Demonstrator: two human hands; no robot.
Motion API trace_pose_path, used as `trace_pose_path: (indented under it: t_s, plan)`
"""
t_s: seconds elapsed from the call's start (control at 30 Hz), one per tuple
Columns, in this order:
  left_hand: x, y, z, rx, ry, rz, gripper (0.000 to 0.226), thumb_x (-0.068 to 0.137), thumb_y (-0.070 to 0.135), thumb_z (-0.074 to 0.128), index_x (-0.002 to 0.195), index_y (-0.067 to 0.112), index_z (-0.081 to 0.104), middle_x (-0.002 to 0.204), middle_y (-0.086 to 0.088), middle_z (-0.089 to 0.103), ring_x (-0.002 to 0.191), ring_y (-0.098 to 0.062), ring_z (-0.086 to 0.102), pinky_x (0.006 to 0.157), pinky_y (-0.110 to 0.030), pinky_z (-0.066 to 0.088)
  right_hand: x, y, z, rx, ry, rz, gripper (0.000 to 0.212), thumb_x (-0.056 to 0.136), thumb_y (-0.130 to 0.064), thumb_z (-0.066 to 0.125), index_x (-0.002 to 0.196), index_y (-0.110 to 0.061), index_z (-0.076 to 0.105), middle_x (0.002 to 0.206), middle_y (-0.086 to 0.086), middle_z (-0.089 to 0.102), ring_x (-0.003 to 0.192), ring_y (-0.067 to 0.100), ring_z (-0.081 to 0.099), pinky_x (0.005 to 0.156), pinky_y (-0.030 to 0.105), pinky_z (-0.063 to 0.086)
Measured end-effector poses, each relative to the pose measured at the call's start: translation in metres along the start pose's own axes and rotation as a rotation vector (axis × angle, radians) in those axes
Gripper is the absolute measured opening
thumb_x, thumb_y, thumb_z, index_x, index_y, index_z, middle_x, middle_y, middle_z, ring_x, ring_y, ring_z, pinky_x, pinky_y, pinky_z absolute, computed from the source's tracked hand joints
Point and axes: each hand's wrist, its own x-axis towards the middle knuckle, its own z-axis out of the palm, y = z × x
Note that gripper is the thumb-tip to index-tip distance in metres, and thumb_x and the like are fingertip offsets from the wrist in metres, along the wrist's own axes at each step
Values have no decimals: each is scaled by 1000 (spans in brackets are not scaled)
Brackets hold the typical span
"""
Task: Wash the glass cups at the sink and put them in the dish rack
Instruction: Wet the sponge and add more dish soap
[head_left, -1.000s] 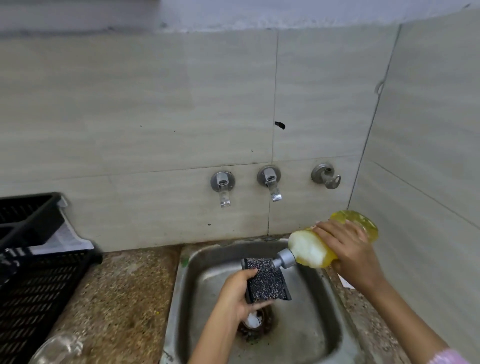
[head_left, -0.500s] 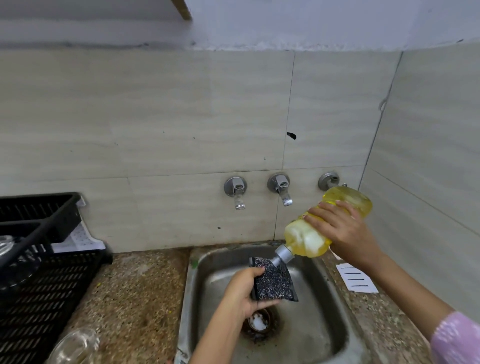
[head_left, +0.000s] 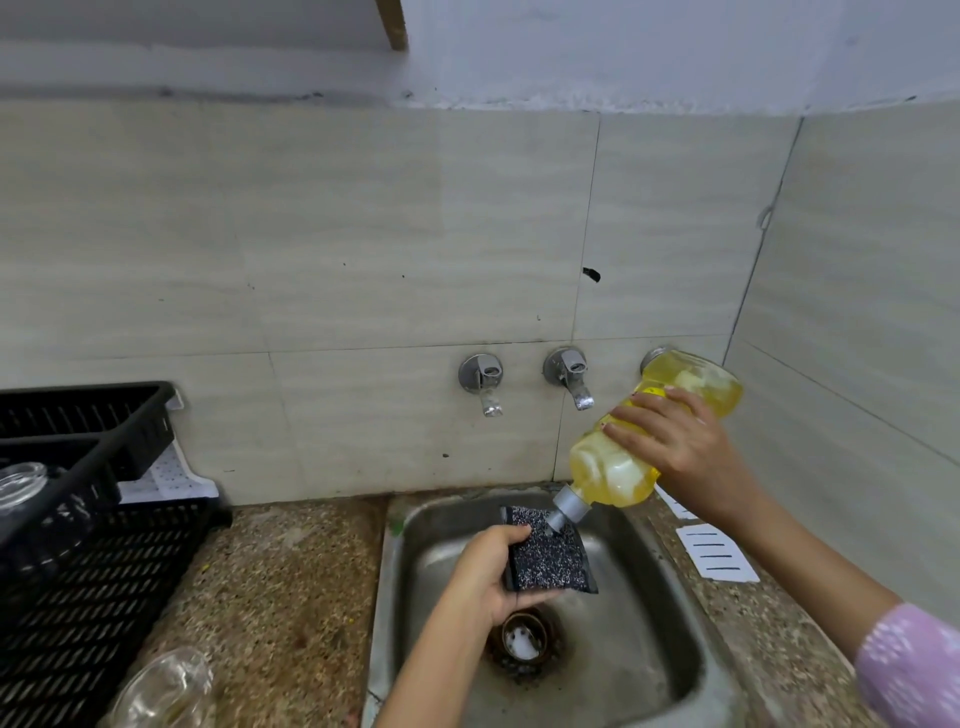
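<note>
Yellow soap onto scrubber

R hand (head_left: 685, 457) grips tilted soap bottle (head_left: 639, 441), nozzle touching scrubber (head_left: 545, 556) held by L hand (head_left: 483, 577) over sink (head_left: 675, 597); squeeze lightly, keep pad level so soap stays on it; cup (head_left: 166, 691) lies on surface by rack (head_left: 93, 561), unwashed; no label legible.

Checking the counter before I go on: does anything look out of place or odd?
One glass cup lies on its side on the countertop, just in front of the dish rack, not in it. Nothing looks spilled or broken.
</note>
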Motion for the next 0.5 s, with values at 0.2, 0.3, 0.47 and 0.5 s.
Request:
trace_pose_path:
  t_s: [0.2,0.3,0.47,0.5]
  plan:
    - [-6,-1,-3,1,-9,-4,4,95,7,46,96,3,48,90,-18,58,77,-33,56,78,-55,44,2,-5,-5,25,14,16,36,95,-15,39,96,-13,74,100,6,72,93,27,68,89,42,37]
    - [-9,-3,-4,11,-21,-6,5,94,7,46,93,3,49,89,-17,59,77,-33,56,79,-54,44,5,-8,-10,22,37,24,31,86,-12,45,94,-13,75,98,6,72,92,27,68,89,41,36]
    - [-10,-2,-6,7,-27,-8,6,94,8,47,96,3,49,91,-18,59,79,-33,56,81,-54,45,3,-13,-11,16,16,55,30,80,-14,48,95,-14,74,99,4,72,92,26,68,89,41,35]
    - [-10,-2,-7,3,-32,-9,6,94,8,47,95,3,49,91,-18,59,79,-33,56,83,-55,45,1,-14,-11,22,-7,68,32,79,-14,47,97,-14,74,100,4,72,93,26,68,88,41,35]
